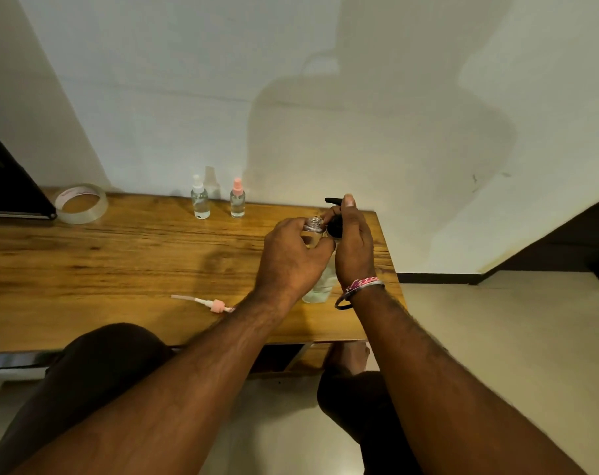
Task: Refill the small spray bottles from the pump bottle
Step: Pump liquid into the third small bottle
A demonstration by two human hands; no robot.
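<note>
Head view looks down on a small open spray bottle (313, 231), its threaded neck bare, held up near the right end of the wooden worktop (120, 262). The left hand (291, 258) grips it, fingers curled round its clear body. Right beside its mouth sits the black pump head of the pump bottle (320, 286), whose clear body stands on the worktop below the hands, mostly hidden by them. The right hand (354, 248) wraps the pump, fingers curled about the black collar and the thumb resting on top of the spout; bracelets (359, 289) circle that wrist.

Left of the hands, nearer the front edge, a pink sprayer top with its dip tube (205, 302) lies flat on the wood. Well apart, at the back by the wall, stand two capped spray bottles: one with a white cap (199, 198), one with a pink cap (237, 200), both upright, both holding clear liquid. Farther left lies a roll of clear tape (82, 204), beside a dark object (10, 180) at the frame's edge.
</note>
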